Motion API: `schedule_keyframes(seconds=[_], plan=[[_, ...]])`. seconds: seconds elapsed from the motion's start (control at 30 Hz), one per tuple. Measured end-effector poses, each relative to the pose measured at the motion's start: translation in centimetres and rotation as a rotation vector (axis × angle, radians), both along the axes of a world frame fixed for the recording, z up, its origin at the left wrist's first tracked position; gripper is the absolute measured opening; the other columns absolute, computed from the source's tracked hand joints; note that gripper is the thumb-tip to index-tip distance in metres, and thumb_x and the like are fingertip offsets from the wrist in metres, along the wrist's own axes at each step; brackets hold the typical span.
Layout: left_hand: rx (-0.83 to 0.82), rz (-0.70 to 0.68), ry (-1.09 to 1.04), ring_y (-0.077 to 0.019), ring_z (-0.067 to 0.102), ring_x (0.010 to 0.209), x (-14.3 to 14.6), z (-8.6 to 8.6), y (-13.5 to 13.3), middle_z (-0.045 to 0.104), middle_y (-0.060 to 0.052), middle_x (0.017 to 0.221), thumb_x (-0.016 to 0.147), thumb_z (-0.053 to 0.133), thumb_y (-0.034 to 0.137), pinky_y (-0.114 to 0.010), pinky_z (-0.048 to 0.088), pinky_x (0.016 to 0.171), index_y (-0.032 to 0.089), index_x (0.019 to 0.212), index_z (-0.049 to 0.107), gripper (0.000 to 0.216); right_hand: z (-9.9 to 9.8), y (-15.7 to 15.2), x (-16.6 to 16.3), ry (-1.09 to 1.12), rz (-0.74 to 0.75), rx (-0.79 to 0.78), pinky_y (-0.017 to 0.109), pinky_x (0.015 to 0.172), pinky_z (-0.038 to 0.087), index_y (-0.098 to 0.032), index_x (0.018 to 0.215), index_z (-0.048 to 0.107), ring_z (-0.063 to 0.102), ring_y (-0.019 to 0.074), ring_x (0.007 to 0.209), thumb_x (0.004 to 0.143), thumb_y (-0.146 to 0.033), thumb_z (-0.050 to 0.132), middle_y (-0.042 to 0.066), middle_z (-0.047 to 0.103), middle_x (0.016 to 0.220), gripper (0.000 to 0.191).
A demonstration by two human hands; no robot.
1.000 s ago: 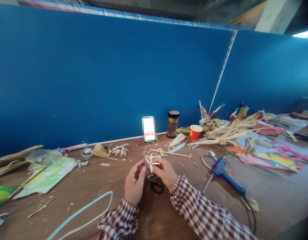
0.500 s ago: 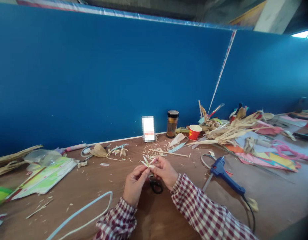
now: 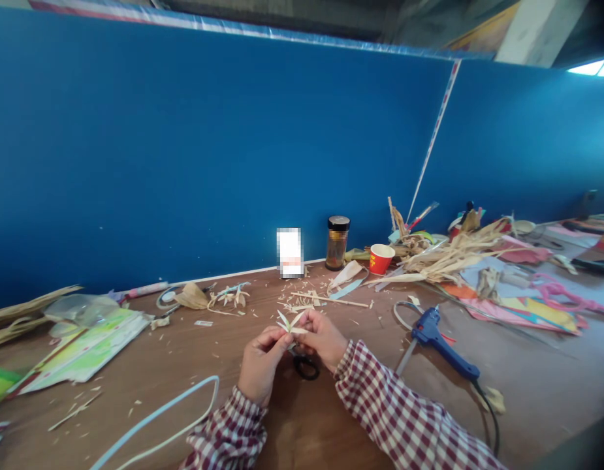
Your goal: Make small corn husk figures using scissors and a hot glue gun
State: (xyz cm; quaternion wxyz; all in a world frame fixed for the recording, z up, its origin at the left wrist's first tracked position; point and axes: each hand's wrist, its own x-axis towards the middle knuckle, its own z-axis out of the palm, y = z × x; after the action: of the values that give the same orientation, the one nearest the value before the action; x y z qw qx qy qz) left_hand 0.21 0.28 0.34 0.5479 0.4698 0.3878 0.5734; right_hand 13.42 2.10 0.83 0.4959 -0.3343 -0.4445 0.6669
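Observation:
A small pale flower of corn-husk strips (image 3: pixel 290 322) is held between both hands above the brown table (image 3: pixel 194 365). My left hand (image 3: pixel 259 369) pinches it from the left and below. My right hand (image 3: pixel 322 337) pinches it from the right. Both wrists wear red-and-white check sleeves. Black-handled scissors (image 3: pixel 305 367) lie on the table just under the hands. A blue hot glue gun (image 3: pixel 439 342) rests on the table to the right of my right arm, its black cord trailing toward the front.
A dark jar (image 3: pixel 337 243) and a red paper cup (image 3: pixel 381 258) stand by the blue partition. A heap of dried husks (image 3: pixel 453 256) and coloured paper spreads at the right. Husk scraps, a thin stick (image 3: pixel 331 299), green paper sheets (image 3: pixel 81 349) and a pale looped cord (image 3: pixel 155 418) lie around.
The husk flower has turned in my fingers from upright to tilted leftward, and both hands have shifted slightly left. The table's items have not moved.

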Motion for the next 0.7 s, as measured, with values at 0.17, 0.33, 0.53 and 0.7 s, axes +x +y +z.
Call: schedule_keyframes(seconds=[0.17,0.33,0.53,0.7], plan=[[0.053,0.000,0.005,-0.0124,0.051,0.067,0.13,0.22,-0.26,0.053,-0.001,0.070,0.065,0.066,0.024,-0.023,0.043,0.062,0.014,0.066,0.066,0.010,-0.32,0.12,0.14,-0.032,0.017,-0.017,0.014,0.033,0.024,-0.020,0.072,0.034,0.044,0.0055,0.038,0.057,-0.032,0.073,-0.009,0.050,0.050,0.043],[0.063,0.035,0.005,-0.0120,0.050,0.067,0.25,0.19,-0.41,0.050,0.000,0.068,0.064,0.067,0.025,-0.022,0.042,0.062,0.015,0.062,0.063,0.011,-0.53,0.19,0.24,-0.049,0.028,0.016,0.014,0.034,0.026,-0.020,0.073,0.034,0.045,0.0054,0.040,0.059,-0.031,0.071,-0.009,0.051,0.052,0.041],[0.010,0.064,-0.041,-0.0131,0.051,0.069,0.55,-0.07,-0.25,0.055,-0.001,0.070,0.060,0.070,0.028,-0.023,0.043,0.064,0.014,0.065,0.066,0.015,-0.49,0.30,0.21,-0.060,0.010,0.020,0.014,0.034,0.026,-0.020,0.074,0.034,0.044,0.0052,0.038,0.059,-0.034,0.070,-0.010,0.050,0.050,0.042],[-0.087,0.024,-0.068,-0.0132,0.053,0.068,0.55,-0.15,-0.24,0.060,-0.004,0.077,0.061,0.070,0.028,-0.023,0.044,0.059,0.014,0.077,0.068,0.022,-0.64,0.45,0.22,-0.088,-0.024,0.051,0.015,0.035,0.028,-0.020,0.075,0.035,0.045,0.0059,0.038,0.061,-0.034,0.069,-0.009,0.052,0.050,0.039]])
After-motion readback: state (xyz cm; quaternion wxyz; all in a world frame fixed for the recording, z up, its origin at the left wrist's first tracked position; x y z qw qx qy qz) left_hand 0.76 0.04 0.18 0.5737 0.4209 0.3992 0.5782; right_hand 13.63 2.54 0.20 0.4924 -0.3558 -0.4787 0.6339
